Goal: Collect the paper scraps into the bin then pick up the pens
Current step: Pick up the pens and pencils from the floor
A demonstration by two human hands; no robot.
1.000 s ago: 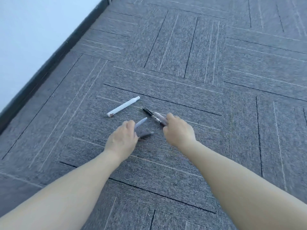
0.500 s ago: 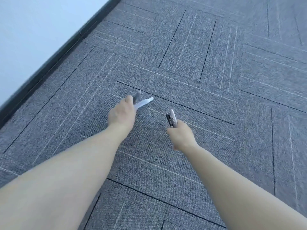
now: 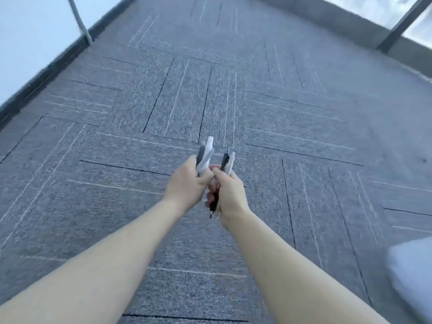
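A grey carpet [image 3: 304,127] of square tiles is spread across the view, bordered on the left by a pale wall [image 3: 30,36]. Above it, both forearms are stretched forward with the hands touching. A white pen [image 3: 207,155] and a dark one are gripped in the curled left hand [image 3: 187,181], tips pointing far. A black pen [image 3: 225,161] and a pale one are clasped in the right hand [image 3: 228,190]

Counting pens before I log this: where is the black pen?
Head view, centre: the black pen is gripped upright in the right hand, beside a white pen, above the carpet.
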